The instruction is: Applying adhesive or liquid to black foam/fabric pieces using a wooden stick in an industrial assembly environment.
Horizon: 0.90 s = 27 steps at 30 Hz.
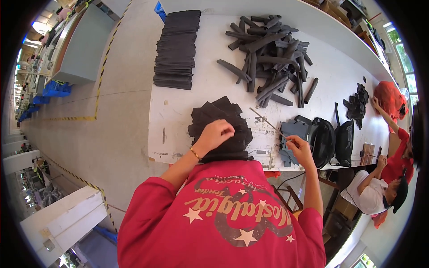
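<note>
A heap of flat black fabric pieces (pixel 216 114) lies at the near edge of the white table, right in front of me. My left hand (pixel 216 135) is over this heap, its fingers curled and pressed together; whether anything thin is between them is hidden. To the right, my right hand (pixel 299 149) grips the near end of a thin metal rod (pixel 267 120). The rod slants up and left across the table, its far tip beside the heap. Just beyond my right hand lie grey flat pieces (pixel 295 130).
A long row of stacked black pieces (pixel 176 51) lies far left, with a loose pile of dark rolled tubes (pixel 272 62) at the back. Rightward are a black bag (pixel 322 142), crumpled black strips (pixel 356 105) and a red bundle (pixel 389 100). Co-workers (pixel 375 190) work at the right.
</note>
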### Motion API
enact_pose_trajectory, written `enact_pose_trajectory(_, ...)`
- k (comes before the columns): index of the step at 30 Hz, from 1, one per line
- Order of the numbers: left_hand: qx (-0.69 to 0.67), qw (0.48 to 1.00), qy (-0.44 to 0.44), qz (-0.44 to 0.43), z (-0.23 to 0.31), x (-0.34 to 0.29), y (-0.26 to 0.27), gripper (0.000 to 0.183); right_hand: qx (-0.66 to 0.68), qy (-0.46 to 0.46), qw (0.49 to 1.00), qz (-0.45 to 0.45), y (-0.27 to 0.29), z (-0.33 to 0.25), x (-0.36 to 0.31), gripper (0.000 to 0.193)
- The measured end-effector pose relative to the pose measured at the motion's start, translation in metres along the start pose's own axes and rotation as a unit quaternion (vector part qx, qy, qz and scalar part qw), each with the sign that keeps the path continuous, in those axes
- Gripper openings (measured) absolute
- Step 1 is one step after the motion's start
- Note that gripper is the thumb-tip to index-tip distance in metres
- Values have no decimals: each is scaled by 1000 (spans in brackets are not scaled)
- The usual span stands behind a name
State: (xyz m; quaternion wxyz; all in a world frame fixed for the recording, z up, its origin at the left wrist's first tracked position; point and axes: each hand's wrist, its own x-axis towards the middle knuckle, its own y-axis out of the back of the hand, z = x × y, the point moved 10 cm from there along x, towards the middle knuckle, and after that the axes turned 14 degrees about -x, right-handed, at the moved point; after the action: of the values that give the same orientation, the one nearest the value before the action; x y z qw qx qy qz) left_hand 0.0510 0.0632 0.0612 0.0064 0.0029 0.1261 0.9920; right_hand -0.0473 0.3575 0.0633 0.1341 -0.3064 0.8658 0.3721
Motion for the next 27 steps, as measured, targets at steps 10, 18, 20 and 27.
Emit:
enact_pose_trajectory(10,152,982,-102,-53,7,-22,-45,15,-34,-8,997,-70,-2,-4,-19,17)
enact_pose_trajectory(18,26,998,-33,42,19,-5,23,12,-34,-2,995,-96,4,-29,-37,18)
enact_pose_trajectory(20,27,998,-35,46,26,-3,29,12,-39,-2,994,-99,6,-33,-37,18)
enact_pose_trajectory(27,55,991,-118,44,59,11,21,12,-72,84,990,-91,-14,-49,-16,21)
